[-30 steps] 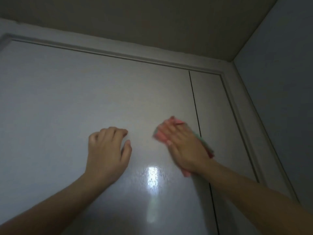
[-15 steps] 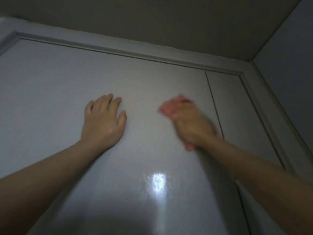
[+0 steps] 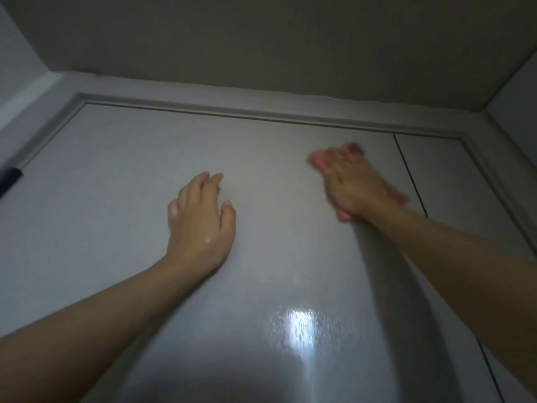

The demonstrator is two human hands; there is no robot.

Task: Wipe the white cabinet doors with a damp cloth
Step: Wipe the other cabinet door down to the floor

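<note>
Head view, the only one we have. We look up at the white cabinet door [image 3: 261, 175], a broad flat panel set in a frame [image 3: 220, 110] just beneath the ceiling [image 3: 261, 39]. A narrow dark seam [image 3: 411, 175] separates it from a second door [image 3: 447, 181] to the right.

Our left hand [image 3: 200, 225] lies flat on the wide door, fingers extended and slightly spread, palm against the surface, holding nothing. A small wet glint shows on the back of this hand.

Our right hand [image 3: 354, 184] is high on the same door, near its upper right corner and just left of the seam. It presses a pink cloth [image 3: 318, 159] against the panel; the cloth shows beyond the fingertips, below the wrist and at the right edge of the hand. This hand is motion-blurred; the fingers appear laid over the cloth rather than curled round it.

A bright patch of reflected light [image 3: 299, 327] sits on the lower part of the door, between the two forearms. A dark object [image 3: 10, 177] juts in at the left edge; we cannot identify it.
</note>
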